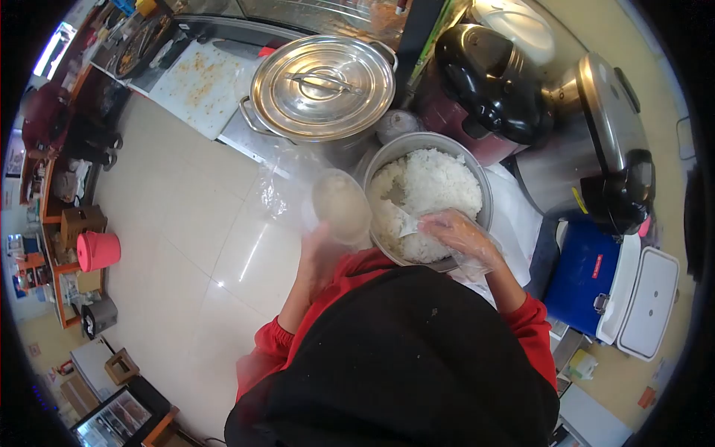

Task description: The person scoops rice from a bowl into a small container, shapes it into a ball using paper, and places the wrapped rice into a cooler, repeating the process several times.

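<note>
My right hand (456, 232), in a clear plastic glove, is closed around a white rice paddle (406, 222). The paddle's blade dips into cooked white rice (441, 179) inside a round metal pot (487, 203). A hollow shows in the rice at the left, close to the blade. Just left of the pot, my left hand (316, 252) grips a pale round bowl (341, 205) by its near side, tilted with its opening toward me. The bowl looks blurred, and its inside is hazy. Clear plastic film (279, 190) hangs beside the bowl.
A large lidded steel pot (322, 89) stands behind the bowl, beside a stained white cutting board (201, 86). Rice cookers (488, 82) and a steel dispenser-like appliance (596, 149) line the right. A blue cooler (588, 276) sits lower right; a pink bucket (98, 250) is far left.
</note>
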A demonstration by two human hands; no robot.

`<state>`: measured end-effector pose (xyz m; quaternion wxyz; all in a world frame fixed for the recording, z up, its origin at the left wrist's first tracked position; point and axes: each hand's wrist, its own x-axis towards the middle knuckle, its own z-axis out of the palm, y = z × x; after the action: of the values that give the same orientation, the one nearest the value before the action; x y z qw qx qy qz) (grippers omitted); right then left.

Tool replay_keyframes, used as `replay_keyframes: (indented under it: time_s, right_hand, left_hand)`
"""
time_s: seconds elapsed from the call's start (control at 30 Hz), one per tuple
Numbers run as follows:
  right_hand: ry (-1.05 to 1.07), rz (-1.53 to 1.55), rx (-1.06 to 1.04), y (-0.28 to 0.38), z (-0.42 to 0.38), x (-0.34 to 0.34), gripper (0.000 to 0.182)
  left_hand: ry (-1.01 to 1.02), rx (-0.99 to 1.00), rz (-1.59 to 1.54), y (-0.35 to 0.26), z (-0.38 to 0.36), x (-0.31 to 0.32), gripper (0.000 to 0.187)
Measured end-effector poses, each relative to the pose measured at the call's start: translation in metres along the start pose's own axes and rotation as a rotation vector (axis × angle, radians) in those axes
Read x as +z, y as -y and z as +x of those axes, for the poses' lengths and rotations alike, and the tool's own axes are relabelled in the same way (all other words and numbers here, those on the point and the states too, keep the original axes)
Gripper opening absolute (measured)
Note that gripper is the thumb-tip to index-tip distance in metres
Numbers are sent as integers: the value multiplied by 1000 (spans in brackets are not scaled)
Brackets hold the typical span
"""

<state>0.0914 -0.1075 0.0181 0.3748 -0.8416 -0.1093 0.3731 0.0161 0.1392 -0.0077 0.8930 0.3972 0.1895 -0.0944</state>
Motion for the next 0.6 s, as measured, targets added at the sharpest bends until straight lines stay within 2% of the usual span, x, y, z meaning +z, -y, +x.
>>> replay_keyframes:
  time_s: [0.1,0.2,0.3,0.4,0.47,0.5,0.53,0.6]
  right_hand:
    - [-60,258,-81,-25,-3,5,38]
    - [-161,474,48,-7,-35,-13,37]
    - [-437,491,-55,7,-60,-20,32]
    - [-734,14,-133,22,-63,-6,34]
    - [-810,-348,-105,30,-59,22,45]
    - [-839,-531,-91,33,-56,35,52]
    - [-797,-558,-45,35,-55,43,56]
    - [-708,-609,52,36,-55,55,67]
  left_hand:
    - [-33,124,61,-7,-1,15,83]
    - [31,190,68,-10,7,26,86]
    - [181,215,29,3,26,33,88]
    - [268,175,7,20,37,56,90]
    - [266,134,-66,34,43,69,87]
    - [262,114,-103,38,46,76,86]
    - [283,105,-127,38,47,84,77]
    - [260,71,-34,39,52,83,82]
